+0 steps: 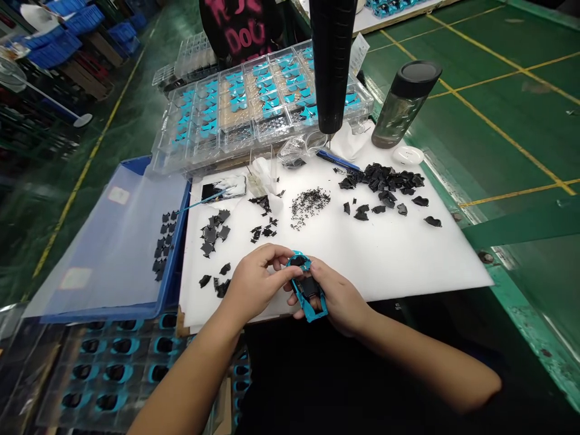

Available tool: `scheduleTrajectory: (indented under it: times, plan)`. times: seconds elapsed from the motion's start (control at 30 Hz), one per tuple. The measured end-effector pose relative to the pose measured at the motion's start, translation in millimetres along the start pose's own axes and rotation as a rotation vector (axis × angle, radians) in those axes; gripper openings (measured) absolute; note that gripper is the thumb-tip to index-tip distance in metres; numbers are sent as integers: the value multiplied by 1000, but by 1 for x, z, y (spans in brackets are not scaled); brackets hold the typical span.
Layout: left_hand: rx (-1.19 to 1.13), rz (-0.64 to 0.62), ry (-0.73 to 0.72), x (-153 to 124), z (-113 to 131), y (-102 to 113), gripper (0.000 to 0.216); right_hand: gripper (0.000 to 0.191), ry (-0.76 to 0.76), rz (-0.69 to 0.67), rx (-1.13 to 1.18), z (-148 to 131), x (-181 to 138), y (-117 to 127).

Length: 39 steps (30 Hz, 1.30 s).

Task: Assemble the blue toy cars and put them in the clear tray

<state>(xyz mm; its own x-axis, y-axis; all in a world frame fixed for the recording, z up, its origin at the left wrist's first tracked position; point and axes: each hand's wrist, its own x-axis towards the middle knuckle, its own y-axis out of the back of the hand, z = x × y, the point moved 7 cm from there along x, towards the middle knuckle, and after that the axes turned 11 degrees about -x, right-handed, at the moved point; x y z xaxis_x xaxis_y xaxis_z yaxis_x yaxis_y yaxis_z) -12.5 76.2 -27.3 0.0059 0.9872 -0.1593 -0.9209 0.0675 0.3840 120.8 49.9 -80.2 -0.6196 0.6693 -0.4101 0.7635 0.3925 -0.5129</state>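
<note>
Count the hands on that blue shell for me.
2. The left hand pinches the blue shell at its far end; the right hand cradles it from underneath. The person opposite shows no hands in view.

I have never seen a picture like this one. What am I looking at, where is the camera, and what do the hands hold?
There is no machine here: a person works with bare hands, and the one camera sits on that person's head, looking down. The left hand and right hand together hold a blue plastic piece with a black insert. On the white mat lie heaps of black parts and tiny dark bits. Behind stand clear trays, a bottle and a hanging black tool.
</note>
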Motion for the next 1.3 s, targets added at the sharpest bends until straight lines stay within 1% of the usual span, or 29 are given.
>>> scheduleTrajectory:
  times: [0.13,0.27,0.43,0.47,0.5,0.57,0.63,0.67,0.7,0.77,0.83,0.9,0.97,1.0,1.07,1.13,1.17,1.2,1.23,1.27,1.3]
  plan:
    - [-16,-73,-117,-3,4,0,30,34,-81,23,23,-2,-2,0]
    - [-36,-99,-133,-8,4,-3,33,28,-124,36,-52,-6,-2,2]
    - [-51,-135,-164,-14,3,-2,33,32,-107,19,-100,-11,-2,3]
    - [-50,-115,-167,-14,1,1,32,33,-109,19,-101,-12,-2,3]
    - [-49,-61,-163,-12,-3,8,31,32,-114,21,-103,-13,-1,4]
    - [-37,147,-141,-2,-13,29,30,29,-123,29,-107,-14,0,5]
    - [17,364,-125,13,-20,47,34,25,-119,35,-113,-15,2,6]
    - [67,424,-128,23,-20,51,37,24,-116,41,-115,-15,3,7]
    - [129,451,-135,35,-19,52,40,23,-114,51,-116,-15,5,8]
    - [227,449,-146,62,-15,47,43,22,-105,76,-116,-14,7,10]
    - [255,444,-147,83,-10,41,39,20,-95,89,-103,-12,8,11]
    - [251,437,-149,94,-6,36,30,19,-86,91,-94,-11,9,11]
    - [241,425,-164,94,-2,33,26,21,-89,97,-91,-11,9,12]
    - [193,424,-195,90,1,33,28,22,-91,100,-95,-11,9,12]
    - [-26,392,-285,78,6,36,36,20,-97,102,-100,-11,10,13]
    - [-328,279,-357,66,7,37,42,19,-96,100,-104,-11,10,12]
    - [-455,205,-366,61,6,36,43,19,-93,99,-105,-11,11,12]
    - [-541,134,-356,57,5,35,40,19,-90,100,-107,-10,12,12]
    - [-600,90,-340,53,2,34,36,18,-89,100,-111,-10,12,12]
    - [-647,85,-324,51,-1,35,33,18,-89,100,-119,-9,13,12]
    - [-690,113,-317,49,-4,38,31,16,-90,101,-130,-8,13,12]
